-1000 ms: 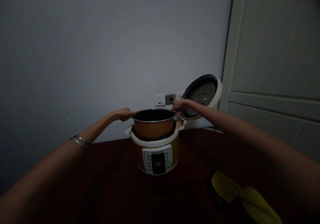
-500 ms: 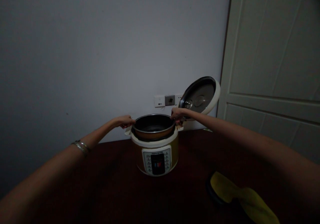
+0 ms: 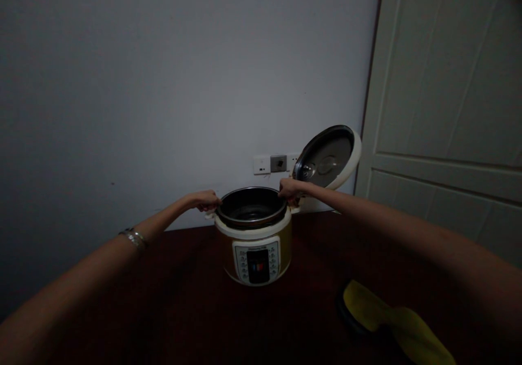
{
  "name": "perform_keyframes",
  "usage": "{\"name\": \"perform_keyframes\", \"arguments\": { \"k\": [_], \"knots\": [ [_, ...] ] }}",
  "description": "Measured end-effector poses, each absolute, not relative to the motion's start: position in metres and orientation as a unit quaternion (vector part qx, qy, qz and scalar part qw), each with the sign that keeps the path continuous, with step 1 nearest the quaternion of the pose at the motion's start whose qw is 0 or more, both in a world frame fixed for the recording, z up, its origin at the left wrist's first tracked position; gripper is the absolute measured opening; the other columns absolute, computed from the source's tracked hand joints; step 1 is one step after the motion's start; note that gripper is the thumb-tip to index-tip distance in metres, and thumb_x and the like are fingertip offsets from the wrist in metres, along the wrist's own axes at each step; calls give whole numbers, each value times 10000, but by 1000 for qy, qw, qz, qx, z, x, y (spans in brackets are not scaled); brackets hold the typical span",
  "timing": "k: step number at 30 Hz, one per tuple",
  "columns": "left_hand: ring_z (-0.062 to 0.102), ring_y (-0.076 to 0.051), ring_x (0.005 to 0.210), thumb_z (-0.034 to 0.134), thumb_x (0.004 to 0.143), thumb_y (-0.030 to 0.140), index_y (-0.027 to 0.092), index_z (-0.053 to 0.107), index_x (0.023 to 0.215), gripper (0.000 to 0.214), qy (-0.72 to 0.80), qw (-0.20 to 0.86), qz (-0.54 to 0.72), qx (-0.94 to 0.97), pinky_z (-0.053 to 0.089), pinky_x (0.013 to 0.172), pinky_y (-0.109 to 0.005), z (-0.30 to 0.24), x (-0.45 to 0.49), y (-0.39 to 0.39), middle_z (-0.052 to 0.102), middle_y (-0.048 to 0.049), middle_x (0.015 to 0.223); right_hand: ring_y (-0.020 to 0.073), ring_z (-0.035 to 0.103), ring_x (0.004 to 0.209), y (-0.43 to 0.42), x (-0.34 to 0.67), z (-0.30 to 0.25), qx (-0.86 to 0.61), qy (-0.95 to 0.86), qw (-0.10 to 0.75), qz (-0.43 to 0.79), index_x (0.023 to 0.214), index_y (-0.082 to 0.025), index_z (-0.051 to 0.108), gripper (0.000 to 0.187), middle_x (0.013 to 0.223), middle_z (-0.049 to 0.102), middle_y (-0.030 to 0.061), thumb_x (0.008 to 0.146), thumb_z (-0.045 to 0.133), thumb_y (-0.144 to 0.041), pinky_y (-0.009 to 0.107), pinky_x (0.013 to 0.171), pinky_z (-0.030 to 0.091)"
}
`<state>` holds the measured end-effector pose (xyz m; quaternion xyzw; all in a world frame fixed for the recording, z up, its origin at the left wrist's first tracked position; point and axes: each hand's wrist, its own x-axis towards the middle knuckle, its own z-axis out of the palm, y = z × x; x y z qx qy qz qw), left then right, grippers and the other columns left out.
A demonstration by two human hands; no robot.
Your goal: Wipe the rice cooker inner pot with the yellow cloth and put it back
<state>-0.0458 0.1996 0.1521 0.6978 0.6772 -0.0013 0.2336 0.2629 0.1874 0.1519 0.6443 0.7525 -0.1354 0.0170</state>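
Note:
A dark inner pot (image 3: pixel 252 223) with a shiny rim sits mostly down inside a white and yellow electric cooker (image 3: pixel 228 248). Its rim stands slightly above the cooker's white collar. At the left of that rim, my left hand (image 3: pixel 207 200) is closed, pinching the edge. My right hand (image 3: pixel 290 189) grips the opposite side of the rim, its fingers closed. The cooker's lid (image 3: pixel 326 158) is raised and tilted at the right, behind my right hand. On the cooker's front, a control panel (image 3: pixel 258 261) faces me.
A yellow cloth (image 3: pixel 367 305) lies at the front right of the dark red table (image 3: pixel 179 310), partly over a dark object (image 3: pixel 350 319) I cannot make out. Wall sockets (image 3: pixel 278 164) are behind the cooker. A pale door (image 3: pixel 444 109) stands at the right.
The inner pot has sunk lower into the cooker, so its orange-brown outer side is now mostly hidden. Both hands have gone down slightly with it.

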Motion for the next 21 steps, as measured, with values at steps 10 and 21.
{"name": "perform_keyframes", "arguments": {
  "k": [10, 21],
  "knots": [
    [610, -186, 869, 534, 869, 360, 160, 562, 1099, 306, 677, 202, -29, 708, 521, 732, -385, 149, -48, 204, 608, -73, 1070, 177, 603, 905, 189, 263, 149, 623, 778, 22, -80, 1093, -119, 565, 284, 1067, 594, 75, 894, 548, -321, 356, 774, 518],
    [612, -172, 814, 553, 854, 375, 153, 605, 979, 260, 602, 84, 102, 788, 515, 713, -365, 150, -53, 199, 634, -41, 969, 229, 607, 945, 154, 264, 176, 548, 823, -141, 52, 1060, -78, 632, 325, 1031, 644, 157, 854, 580, -325, 336, 807, 473]
  ]
}}
